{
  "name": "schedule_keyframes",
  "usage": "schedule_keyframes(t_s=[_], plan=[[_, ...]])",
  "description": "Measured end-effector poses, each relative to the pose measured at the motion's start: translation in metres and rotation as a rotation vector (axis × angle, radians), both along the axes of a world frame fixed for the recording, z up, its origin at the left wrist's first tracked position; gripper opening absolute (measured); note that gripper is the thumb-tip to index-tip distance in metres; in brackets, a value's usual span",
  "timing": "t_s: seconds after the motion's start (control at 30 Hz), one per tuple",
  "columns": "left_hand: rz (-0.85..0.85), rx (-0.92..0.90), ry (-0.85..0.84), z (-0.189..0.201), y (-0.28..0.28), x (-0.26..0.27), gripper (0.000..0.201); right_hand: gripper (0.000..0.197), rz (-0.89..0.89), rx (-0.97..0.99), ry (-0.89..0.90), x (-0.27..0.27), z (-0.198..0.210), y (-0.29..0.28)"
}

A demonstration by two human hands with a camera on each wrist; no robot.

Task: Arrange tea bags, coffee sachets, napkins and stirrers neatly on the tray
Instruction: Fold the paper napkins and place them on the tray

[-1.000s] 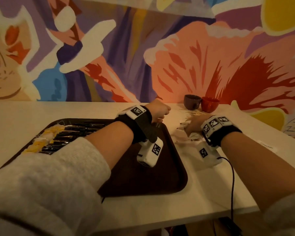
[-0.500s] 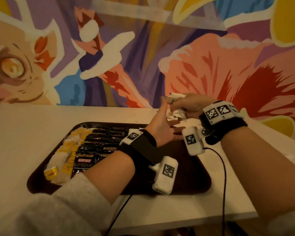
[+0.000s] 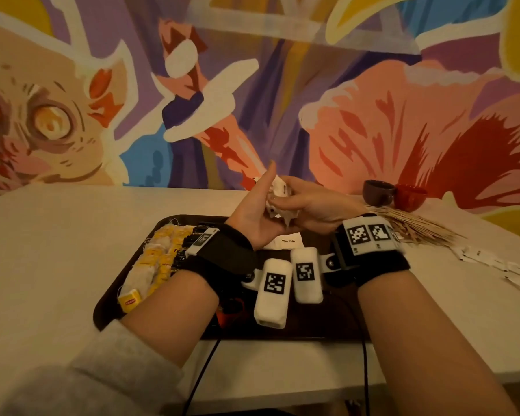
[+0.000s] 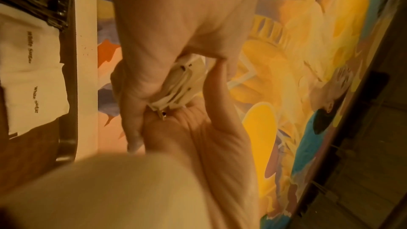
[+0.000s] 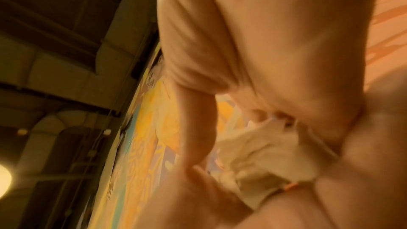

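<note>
Holding a Bunch of White Packets Over the Tray

Holding a bunch of small white packets (image 3: 278, 199), both hands met in the middle of the head picture, above the far edge of the tray (image 3: 108, 298). The right hand (image 3: 312, 210) had its fingers curled round the bunch and gripped it. The left hand (image 3: 254, 217) was flat and open, thumb pointing up, with its palm pressed against the side of the bunch. In the left wrist picture the packets (image 4: 180, 84) showed as a stack of thin white edges squeezed between the two hands.

The dark brown tray sat on the white table (image 3: 57, 235), in the lower middle of the picture. Tea bags (image 3: 153, 265) with yellow tags lay in a line along its left side. Black coffee sachets (image 3: 189, 250) lay next to them, partly hidden by the left wrist. White sugar packets (image 3: 285, 243) lay flat on the tray just under the hands, and the left wrist picture showed their printed words at its left edge (image 4: 33, 69).

Wooden stirrers (image 3: 412, 226) lay in a loose pile on the table at the right, off the tray. More white packets (image 3: 499, 262) were spread on the table near the right edge. A brown cup (image 3: 377, 193) and a red cup (image 3: 410, 196) stood touching by the painted wall (image 3: 373, 115).
</note>
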State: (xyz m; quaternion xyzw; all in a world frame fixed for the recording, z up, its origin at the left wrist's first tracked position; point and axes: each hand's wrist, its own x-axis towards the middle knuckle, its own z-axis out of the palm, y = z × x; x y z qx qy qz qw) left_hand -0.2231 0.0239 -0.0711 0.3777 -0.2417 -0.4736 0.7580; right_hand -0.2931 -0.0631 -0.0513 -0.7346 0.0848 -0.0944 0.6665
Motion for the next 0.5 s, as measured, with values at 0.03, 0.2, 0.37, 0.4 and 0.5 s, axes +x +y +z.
schedule_keyframes(t_s=[0.03,0.2,0.37,0.4,0.5], plan=[[0.002,0.005,0.006,-0.001,0.003,0.005,0.056,0.042,0.016,0.025,-0.017,-0.002,-0.001,0.002],[0.028,0.034,-0.012,0.003,0.008,0.012,0.048,0.049,0.062,0.069,-0.118,-0.002,-0.007,0.004],[0.062,0.013,0.019,-0.001,0.010,0.020,0.049,0.051,-0.013,0.062,-0.219,0.002,-0.016,-0.002],[0.054,-0.004,0.042,-0.002,0.011,0.020,0.047,0.050,-0.061,0.064,-0.231,0.003,-0.020,-0.003],[0.053,-0.041,0.108,-0.001,0.016,0.023,0.042,0.038,-0.217,0.029,-0.294,0.010,-0.031,-0.006]])
